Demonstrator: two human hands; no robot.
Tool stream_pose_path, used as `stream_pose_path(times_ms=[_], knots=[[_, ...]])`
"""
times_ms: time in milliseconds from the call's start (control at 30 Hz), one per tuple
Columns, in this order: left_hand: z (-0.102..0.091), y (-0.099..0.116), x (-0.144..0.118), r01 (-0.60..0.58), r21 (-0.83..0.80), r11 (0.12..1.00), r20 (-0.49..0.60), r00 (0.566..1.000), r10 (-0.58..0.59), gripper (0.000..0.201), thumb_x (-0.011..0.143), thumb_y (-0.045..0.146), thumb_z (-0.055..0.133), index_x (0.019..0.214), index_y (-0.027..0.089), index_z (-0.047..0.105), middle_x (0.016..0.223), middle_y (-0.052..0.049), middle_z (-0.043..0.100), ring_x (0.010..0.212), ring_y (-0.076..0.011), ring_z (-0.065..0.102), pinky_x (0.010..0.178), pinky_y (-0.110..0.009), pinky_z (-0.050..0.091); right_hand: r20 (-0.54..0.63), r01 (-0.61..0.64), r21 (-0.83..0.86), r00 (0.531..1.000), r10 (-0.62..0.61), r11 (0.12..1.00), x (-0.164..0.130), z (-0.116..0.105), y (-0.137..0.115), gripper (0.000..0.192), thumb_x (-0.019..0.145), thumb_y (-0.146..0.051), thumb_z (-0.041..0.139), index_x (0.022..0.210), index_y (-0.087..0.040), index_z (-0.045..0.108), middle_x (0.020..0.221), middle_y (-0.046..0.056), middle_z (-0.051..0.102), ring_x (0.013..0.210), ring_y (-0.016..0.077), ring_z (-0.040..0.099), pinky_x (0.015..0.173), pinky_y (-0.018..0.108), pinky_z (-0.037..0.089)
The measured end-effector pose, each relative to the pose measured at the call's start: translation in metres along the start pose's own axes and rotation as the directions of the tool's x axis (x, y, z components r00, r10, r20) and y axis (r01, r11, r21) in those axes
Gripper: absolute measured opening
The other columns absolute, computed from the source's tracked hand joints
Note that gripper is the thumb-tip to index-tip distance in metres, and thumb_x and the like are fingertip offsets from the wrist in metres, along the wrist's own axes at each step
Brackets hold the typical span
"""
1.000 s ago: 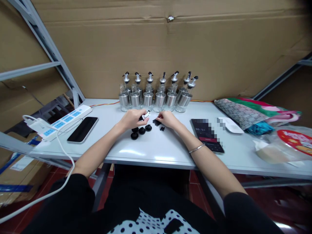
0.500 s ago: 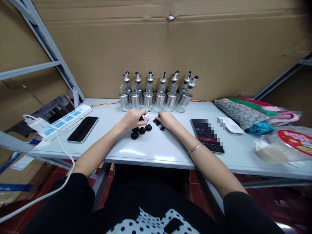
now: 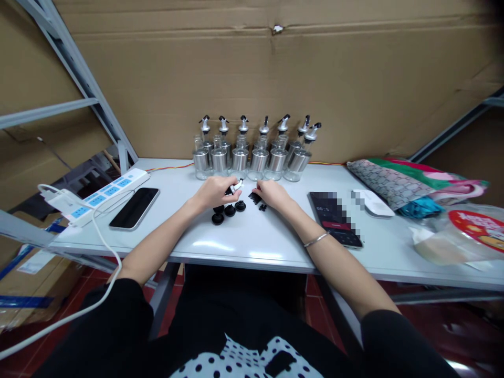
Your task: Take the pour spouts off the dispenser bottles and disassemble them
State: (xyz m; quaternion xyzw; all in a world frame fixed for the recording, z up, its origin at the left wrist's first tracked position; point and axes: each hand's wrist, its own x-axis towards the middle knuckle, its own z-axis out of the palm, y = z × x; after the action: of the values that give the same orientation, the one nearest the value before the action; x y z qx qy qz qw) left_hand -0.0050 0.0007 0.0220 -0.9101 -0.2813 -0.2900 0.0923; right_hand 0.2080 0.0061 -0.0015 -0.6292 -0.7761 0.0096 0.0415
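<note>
Left hand (image 3: 216,191) grasping a silver spout (image 3: 237,186), black stoppers (image 3: 229,210) just beside, right hand (image 3: 274,195) at small black parts (image 3: 254,197), its grip not discernible, bottles (image 3: 240,159) behind.

Table (image 3: 252,239): pale grey-white. Rear edge: bottles (image 3: 240,159), clear glass with silver bands; mounted spouts (image 3: 243,126), silver with black tips. Left edge: power strip (image 3: 114,194), white with blue socket panels. Centre, between rear and front edges: stoppers (image 3: 230,210), black; small parts (image 3: 255,197), black; handheld spout (image 3: 236,186), silver-white, black tip. Right rear corner: folded bag (image 3: 397,181), green, pink, red; grey panel cobble-patterned.
</note>
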Motion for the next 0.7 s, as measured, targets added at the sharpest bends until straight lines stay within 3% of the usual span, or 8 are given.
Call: stream_pose_path(times_ms=[267, 533, 700], knots=[[0.0017, -0.001, -0.0005, 0.005, -0.012, 1.0, -0.005, 1.0, -0.005, 0.016, 0.082, 0.032, 0.049, 0.079, 0.017, 0.055, 0.059, 0.001, 0.059, 0.051, -0.011, 0.053, 0.052, -0.022, 0.032, 0.035, -0.015, -0.14, 0.999, 0.02, 0.99, -0.0067, -0.0053, -0.0051, 0.041, 0.097, -0.036, 0.036, 0.108, -0.01, 0.066, 0.1, 0.022, 0.069, 0.1, 0.0315, 0.065, 0.078, 0.035, 0.048], [0.0019, -0.0017, -0.0006, 0.008, -0.01, 1.0, -0.006, 1.0, -0.008, 0.016, 0.082, 0.032, 0.049, 0.08, 0.017, 0.055, 0.059, 0.001, 0.059, 0.052, -0.0114, 0.053, 0.052, -0.022, 0.032, 0.023, 0.005, -0.15, 1.0, -0.001, 0.989, -0.004, -0.0019, -0.0036, 0.044, 0.097, -0.035, 0.034, 0.104, -0.008, 0.069, 0.099, 0.023, 0.069, 0.099, 0.0336, 0.065, 0.075, 0.037, 0.048], [0.0009, -0.0014, -0.0005, -0.005, -0.001, 1.0, -0.021, 1.0, 0.005, 0.016, 0.083, 0.032, 0.05, 0.08, 0.017, 0.055, 0.059, 0.001, 0.06, 0.051, -0.0112, 0.054, 0.052, -0.022, 0.033, -0.006, -0.055, -0.133, 0.998, 0.055, 0.99, -0.0016, -0.0019, -0.0015, 0.041, 0.097, -0.034, 0.037, 0.104, -0.009, 0.069, 0.099, 0.022, 0.069, 0.099, 0.0325, 0.065, 0.076, 0.035, 0.047]])
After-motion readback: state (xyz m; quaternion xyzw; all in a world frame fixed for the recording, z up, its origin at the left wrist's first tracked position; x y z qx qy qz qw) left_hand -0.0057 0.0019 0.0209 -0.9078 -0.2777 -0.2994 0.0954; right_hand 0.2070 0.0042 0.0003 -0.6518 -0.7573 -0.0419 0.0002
